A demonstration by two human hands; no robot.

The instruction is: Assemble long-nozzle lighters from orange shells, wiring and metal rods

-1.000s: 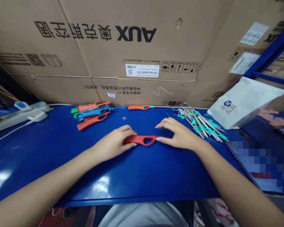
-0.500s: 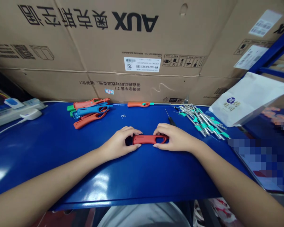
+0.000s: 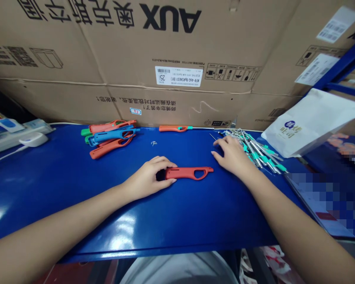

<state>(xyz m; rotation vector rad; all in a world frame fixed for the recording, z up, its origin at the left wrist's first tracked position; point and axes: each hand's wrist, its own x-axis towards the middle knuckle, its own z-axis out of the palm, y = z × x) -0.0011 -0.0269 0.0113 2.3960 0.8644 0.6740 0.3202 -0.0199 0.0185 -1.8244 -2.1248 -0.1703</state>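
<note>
My left hand [image 3: 152,176] grips the left end of a red lighter casing [image 3: 187,173] between thumb and fingers. The casing lies lengthwise in front of me, its finger loop and narrow tip pointing right. My right hand [image 3: 231,156] is off the casing, up and to the right, thumb and fingers apart. Beneath its fingertips is a screwdriver, whose thin shaft [image 3: 212,137] pokes out; its handle is hidden by the hand. Just beyond that hand lies a pile of metal lighter tubes with green triggers [image 3: 262,152].
At the back left lie several orange, blue and green lighter casings [image 3: 112,136]. An orange lighter [image 3: 173,128] with its tube lies along the back, near small white pieces [image 3: 154,143]. A large carton [image 3: 130,59] backs the blue table [image 3: 177,221]. A paper bag [image 3: 310,122] and power strip [image 3: 6,138] flank it.
My right hand has let go of the casing's loop end and moved up and right to the screwdriver. My left hand keeps its hold on the casing.
</note>
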